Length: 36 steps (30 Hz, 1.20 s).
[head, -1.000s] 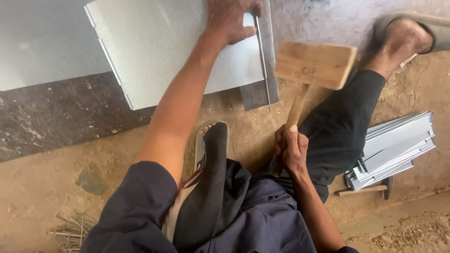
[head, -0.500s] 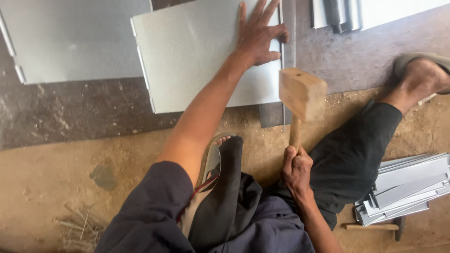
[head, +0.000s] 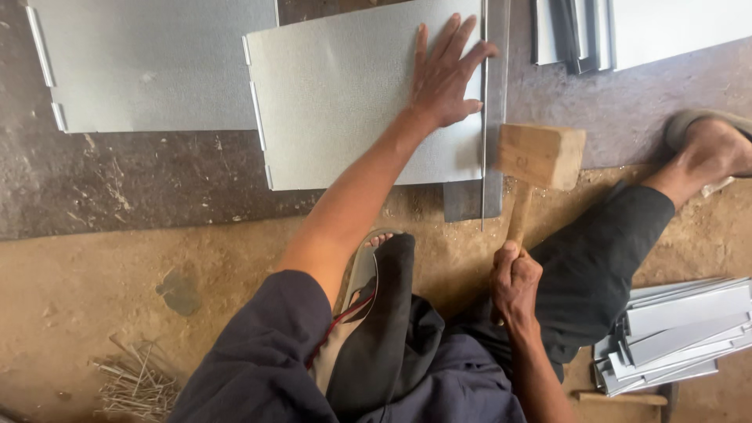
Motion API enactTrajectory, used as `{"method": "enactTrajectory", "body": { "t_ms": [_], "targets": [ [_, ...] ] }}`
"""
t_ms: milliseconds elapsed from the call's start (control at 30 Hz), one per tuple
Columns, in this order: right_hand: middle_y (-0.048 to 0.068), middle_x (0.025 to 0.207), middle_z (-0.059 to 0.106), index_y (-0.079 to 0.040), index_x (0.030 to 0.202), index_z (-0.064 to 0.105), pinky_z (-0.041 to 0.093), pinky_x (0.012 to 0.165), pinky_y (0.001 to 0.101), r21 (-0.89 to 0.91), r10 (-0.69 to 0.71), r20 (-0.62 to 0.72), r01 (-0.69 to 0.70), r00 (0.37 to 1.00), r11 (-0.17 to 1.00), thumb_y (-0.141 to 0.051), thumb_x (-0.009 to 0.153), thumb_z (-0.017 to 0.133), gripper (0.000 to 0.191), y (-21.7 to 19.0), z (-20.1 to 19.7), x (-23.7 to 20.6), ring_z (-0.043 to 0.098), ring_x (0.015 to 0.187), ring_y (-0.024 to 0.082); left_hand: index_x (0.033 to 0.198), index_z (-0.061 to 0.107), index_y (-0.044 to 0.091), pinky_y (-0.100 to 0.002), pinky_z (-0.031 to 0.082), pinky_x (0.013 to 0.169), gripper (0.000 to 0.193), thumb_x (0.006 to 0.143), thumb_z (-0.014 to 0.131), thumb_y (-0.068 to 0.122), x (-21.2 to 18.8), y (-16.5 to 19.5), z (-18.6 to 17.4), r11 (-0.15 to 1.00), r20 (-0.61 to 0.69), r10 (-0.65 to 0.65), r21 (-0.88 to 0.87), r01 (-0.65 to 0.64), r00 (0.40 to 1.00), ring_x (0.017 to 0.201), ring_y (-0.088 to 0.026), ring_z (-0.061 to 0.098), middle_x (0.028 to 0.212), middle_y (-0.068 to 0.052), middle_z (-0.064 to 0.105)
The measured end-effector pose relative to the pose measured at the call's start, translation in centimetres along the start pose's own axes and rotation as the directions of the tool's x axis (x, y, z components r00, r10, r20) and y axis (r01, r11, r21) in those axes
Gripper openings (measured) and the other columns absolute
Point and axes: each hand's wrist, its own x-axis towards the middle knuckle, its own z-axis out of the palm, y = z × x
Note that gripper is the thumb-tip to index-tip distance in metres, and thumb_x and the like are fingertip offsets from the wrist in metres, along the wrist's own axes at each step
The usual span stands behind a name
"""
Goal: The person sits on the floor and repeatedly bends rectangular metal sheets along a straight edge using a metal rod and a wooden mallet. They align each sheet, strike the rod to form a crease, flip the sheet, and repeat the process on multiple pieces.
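My left hand (head: 445, 77) lies flat, fingers spread, on a grey sheet-metal panel (head: 337, 102) near its right edge. That edge rests over a steel angle bar (head: 493, 117) lying on the dark floor slab. My right hand (head: 515, 280) grips the handle of a wooden mallet (head: 539, 155). The mallet's block head sits just right of the bar, close above the ground.
A second metal panel (head: 149, 63) lies to the left. More folded sheets (head: 587, 31) sit at the top right, and a stack of bent metal strips (head: 674, 333) at the lower right. My sandalled foot (head: 705, 141) is at the right edge. Loose nails (head: 133, 384) lie at bottom left.
The mallet has come down and left toward the angle bar. My left hand has stayed pressed on the panel while the view shifted.
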Motion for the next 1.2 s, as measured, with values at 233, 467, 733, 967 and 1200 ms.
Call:
{"method": "enactTrajectory", "body": {
  "t_ms": [233,467,733,967,1200],
  "targets": [
    [0.009,0.057,0.052,0.004,0.076,0.061,0.041,0.048,0.0352,-0.045,-0.055,-0.055,0.052,0.997,0.998,-0.024,0.108,0.049,0.044,-3.5,-0.8,2.9,0.050,0.050,0.015,0.089,0.069,0.026,-0.066,0.000,0.128,0.019,0.088,0.085,0.035,-3.6,2.4,2.9,0.998,-0.294,-0.056,-0.032,0.049,0.954,0.158,-0.034,0.016,0.165,-0.008,0.034],
    [0.012,0.074,0.059,0.006,0.084,0.060,0.044,0.056,0.0367,-0.057,-0.554,-0.088,0.551,0.828,0.833,-0.017,0.114,0.048,0.039,-10.2,0.5,10.5,0.056,0.058,0.019,0.107,0.069,0.012,-0.068,-0.007,0.124,0.035,0.080,0.079,0.032,-4.9,5.1,2.8,0.987,-0.316,-0.161,-0.068,0.147,0.935,0.157,-0.037,0.009,0.164,-0.014,0.030],
    [0.023,0.074,0.060,0.011,0.074,0.058,0.040,0.054,0.0434,-0.207,-0.485,-0.052,0.466,0.873,0.860,-0.015,0.111,0.052,0.046,-9.6,2.2,15.5,0.055,0.053,0.028,0.120,0.067,0.008,-0.069,-0.010,0.125,0.036,0.089,0.074,0.025,-5.1,5.1,2.3,0.980,-0.277,-0.192,-0.105,0.169,0.941,0.159,-0.038,0.004,0.165,-0.015,0.029],
    [0.023,0.071,0.058,0.009,0.071,0.056,0.040,0.052,0.0438,-0.176,-0.557,-0.085,0.538,0.826,0.824,-0.015,0.112,0.051,0.047,-9.6,2.3,17.0,0.056,0.051,0.030,0.117,0.067,0.007,-0.070,-0.012,0.122,0.033,0.088,0.072,0.022,-5.1,5.4,1.9,0.973,-0.241,-0.222,-0.111,0.200,0.945,0.157,-0.039,0.003,0.165,-0.016,0.027],
    [0.027,0.063,0.053,0.010,0.070,0.055,0.037,0.052,0.0471,-0.229,-0.413,-0.021,0.398,0.911,0.889,-0.016,0.111,0.052,0.048,-9.7,1.4,16.2,0.052,0.049,0.035,0.112,0.068,0.008,-0.069,-0.011,0.122,0.033,0.084,0.075,0.026,-5.2,5.1,3.0,0.980,-0.289,-0.185,-0.124,0.155,0.939,0.156,-0.038,0.003,0.163,-0.014,0.028]
  ]
}}
